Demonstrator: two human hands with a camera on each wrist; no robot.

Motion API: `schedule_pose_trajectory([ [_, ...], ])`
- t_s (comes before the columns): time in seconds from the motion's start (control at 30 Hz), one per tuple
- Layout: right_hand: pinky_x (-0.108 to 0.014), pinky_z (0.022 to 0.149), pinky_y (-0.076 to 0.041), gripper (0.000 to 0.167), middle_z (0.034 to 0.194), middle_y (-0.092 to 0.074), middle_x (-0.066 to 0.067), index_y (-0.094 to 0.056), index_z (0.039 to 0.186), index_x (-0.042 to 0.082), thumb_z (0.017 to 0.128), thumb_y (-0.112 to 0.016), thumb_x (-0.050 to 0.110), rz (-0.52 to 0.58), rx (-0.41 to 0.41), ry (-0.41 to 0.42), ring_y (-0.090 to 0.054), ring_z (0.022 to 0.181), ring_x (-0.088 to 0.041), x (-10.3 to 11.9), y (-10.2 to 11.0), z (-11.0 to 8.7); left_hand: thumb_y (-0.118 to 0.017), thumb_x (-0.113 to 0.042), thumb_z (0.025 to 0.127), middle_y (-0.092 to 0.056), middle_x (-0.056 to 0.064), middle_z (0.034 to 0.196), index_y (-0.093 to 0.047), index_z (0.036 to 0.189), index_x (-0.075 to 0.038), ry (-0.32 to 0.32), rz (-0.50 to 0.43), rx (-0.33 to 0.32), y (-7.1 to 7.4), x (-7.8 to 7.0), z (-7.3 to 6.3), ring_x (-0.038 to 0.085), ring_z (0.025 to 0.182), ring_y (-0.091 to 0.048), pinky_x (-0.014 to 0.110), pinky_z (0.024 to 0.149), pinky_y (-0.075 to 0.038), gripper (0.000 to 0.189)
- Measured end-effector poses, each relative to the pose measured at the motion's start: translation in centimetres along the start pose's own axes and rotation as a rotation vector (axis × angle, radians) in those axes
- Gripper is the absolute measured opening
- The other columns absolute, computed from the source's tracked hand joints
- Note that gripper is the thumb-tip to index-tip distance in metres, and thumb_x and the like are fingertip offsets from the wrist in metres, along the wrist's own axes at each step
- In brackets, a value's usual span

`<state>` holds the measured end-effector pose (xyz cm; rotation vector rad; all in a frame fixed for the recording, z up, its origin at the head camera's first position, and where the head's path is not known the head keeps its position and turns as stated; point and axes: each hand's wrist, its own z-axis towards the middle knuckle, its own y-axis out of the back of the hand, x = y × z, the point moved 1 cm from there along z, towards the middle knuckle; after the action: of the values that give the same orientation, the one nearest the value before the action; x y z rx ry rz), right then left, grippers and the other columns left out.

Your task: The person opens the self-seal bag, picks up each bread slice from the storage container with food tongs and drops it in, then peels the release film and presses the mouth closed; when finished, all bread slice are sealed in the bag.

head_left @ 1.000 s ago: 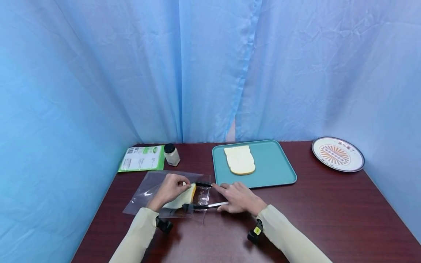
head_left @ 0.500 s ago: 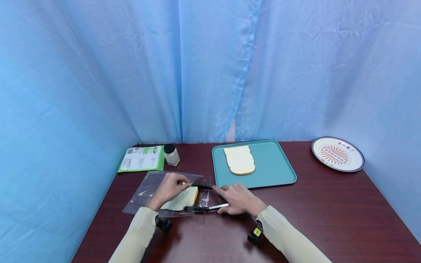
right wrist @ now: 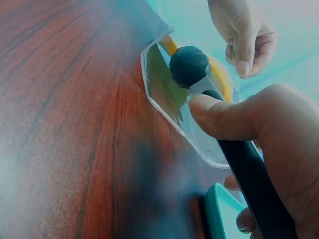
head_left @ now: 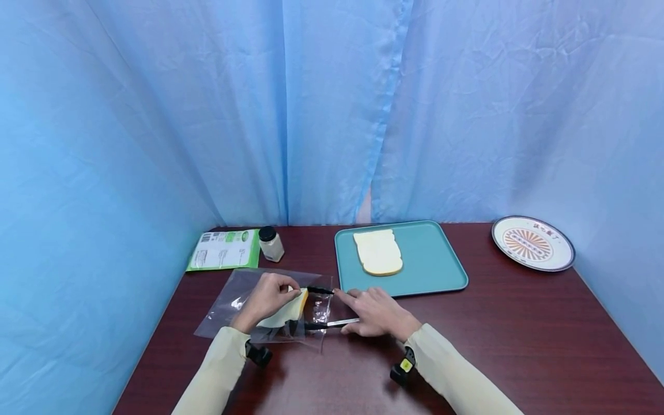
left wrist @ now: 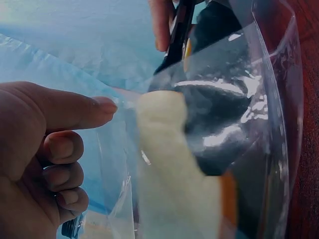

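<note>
My left hand [head_left: 267, 302] pinches the edge of a clear plastic bag [head_left: 223, 305] lying on the table. Inside the bag's mouth is a slice of bread [left wrist: 169, 149], white with an orange-brown crust, partly hidden behind my left hand in the head view. My right hand [head_left: 376, 311] grips a pair of tongs [head_left: 342, 323] with silver and black arms and black tips. Those tips reach into the bag on both sides of the slice; whether both touch it is hard to tell. The right wrist view shows one rounded black tip [right wrist: 189, 67] beside the crust.
Behind my right hand lies a teal tray [head_left: 430, 259] bearing another bread slice [head_left: 378, 252]. A black-lidded jar [head_left: 271, 245] and a green-and-white packet [head_left: 223, 251] stand at the back left. At the far right is a patterned plate [head_left: 534, 243]. Blue curtains [head_left: 332, 115] surround the table.
Compared with half a second ago, the bread slice and the tongs' tips have shifted slightly left and away from me, deeper into the bag. Both hands stay almost in place.
</note>
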<state>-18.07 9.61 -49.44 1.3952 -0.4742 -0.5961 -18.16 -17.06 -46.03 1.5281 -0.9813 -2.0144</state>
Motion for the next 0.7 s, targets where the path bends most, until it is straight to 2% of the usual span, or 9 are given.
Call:
schedule_pose_trajectory([
  [0.13,-0.029,0.048,-0.04,0.082,0.119,-0.071,-0.006,-0.049,0.148,0.015,0.086,-0.062,0.067,0.003,-0.012,0.002,-0.044,0.049,-0.013,0.09,-0.11,0.17,-0.074,-0.008,0.088,-0.061,-0.002,0.061,-0.08,0.086,-0.01,0.002,0.003,0.006,0.04,-0.09,-0.07,0.006,0.05,-0.04,0.02,0.052,-0.034,0.006],
  [0.43,-0.033,0.054,-0.047,0.082,0.122,-0.07,-0.007,-0.05,0.147,0.016,0.084,-0.064,0.067,0.015,-0.015,0.009,-0.057,0.056,-0.018,0.19,-0.31,0.53,-0.074,-0.007,0.088,-0.06,-0.002,0.06,-0.08,0.086,-0.008,-0.017,-0.005,0.015,0.1,-0.19,-0.06,0.005,0.049,-0.039,0.019,0.051,-0.033,0.006],
  [0.7,-0.03,0.049,-0.042,0.083,0.12,-0.071,-0.007,-0.05,0.148,0.017,0.084,-0.063,0.069,-0.006,-0.006,0.024,-0.051,0.052,-0.015,0.23,-0.21,0.96,-0.075,-0.008,0.087,-0.061,-0.002,0.061,-0.079,0.083,-0.009,-0.018,0.005,0.012,-0.15,-0.25,0.05,0.003,0.049,-0.038,0.019,0.05,-0.032,0.006],
])
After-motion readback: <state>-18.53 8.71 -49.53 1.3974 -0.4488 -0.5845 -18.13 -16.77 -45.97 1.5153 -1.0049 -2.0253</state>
